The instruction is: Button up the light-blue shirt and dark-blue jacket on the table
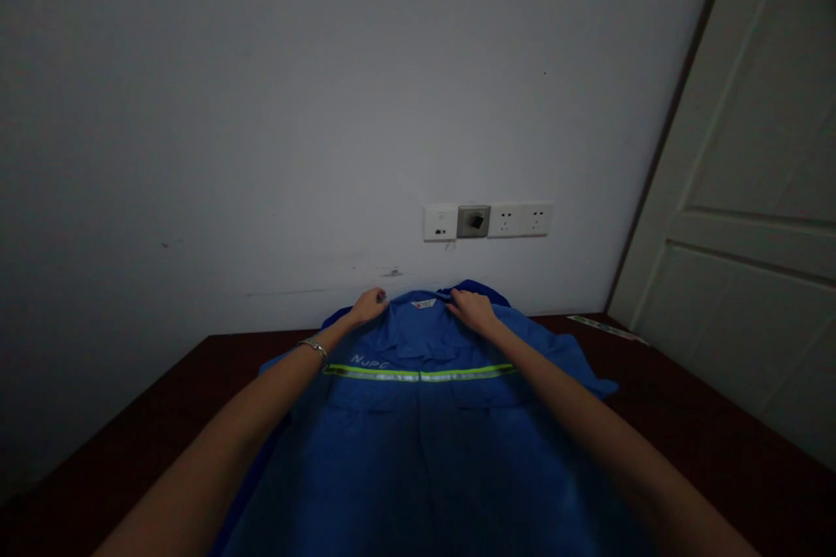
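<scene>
A blue work jacket (379, 444) lies spread face up, its collar toward the wall. Across its chest runs a yellow-green and silver reflective strip (420, 376), with white letters above it on the left. A white label (423, 304) shows inside the neck. My left hand (370, 305), a bracelet on its wrist, is closed on the left side of the collar. On the other side of the neck, my right hand (473, 311) pinches the collar edge. Darker blue cloth (487, 290) sticks out behind the collar; whether it is a separate garment is unclear.
The jacket rests on a dark reddish-brown table (196, 374) against a pale wall (261, 148). Wall sockets (519, 220) sit above the collar, right of centre. A thin printed strip (604, 328) lies by the table's back right edge. A white panelled door (751, 191) stands at right.
</scene>
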The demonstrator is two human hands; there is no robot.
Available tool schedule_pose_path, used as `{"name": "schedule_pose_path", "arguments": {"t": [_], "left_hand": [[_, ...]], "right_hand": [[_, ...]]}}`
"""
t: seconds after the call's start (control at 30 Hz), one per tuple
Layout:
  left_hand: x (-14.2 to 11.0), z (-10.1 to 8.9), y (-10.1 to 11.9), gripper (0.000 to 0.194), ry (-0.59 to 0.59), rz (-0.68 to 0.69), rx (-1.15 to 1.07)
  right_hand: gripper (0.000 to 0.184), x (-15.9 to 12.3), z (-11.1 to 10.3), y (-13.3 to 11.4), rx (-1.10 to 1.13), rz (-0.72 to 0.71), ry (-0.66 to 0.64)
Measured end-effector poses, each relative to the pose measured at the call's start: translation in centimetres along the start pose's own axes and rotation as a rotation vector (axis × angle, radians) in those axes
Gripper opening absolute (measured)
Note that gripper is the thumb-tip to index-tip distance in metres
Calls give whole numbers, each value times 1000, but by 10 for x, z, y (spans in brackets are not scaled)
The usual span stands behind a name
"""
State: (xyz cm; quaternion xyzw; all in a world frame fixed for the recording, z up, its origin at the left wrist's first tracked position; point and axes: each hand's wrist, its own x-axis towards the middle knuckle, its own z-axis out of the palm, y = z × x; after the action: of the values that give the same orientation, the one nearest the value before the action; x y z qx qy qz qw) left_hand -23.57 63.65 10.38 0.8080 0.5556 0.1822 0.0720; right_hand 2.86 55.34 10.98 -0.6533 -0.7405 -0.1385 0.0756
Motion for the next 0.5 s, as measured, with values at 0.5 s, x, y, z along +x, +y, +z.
{"name": "schedule_pose_path", "arguments": {"t": [0.5], "left_hand": [[29,22,41,25,75,-128,24]], "right_hand": [[30,28,2,13,-34,42,-39]]}}
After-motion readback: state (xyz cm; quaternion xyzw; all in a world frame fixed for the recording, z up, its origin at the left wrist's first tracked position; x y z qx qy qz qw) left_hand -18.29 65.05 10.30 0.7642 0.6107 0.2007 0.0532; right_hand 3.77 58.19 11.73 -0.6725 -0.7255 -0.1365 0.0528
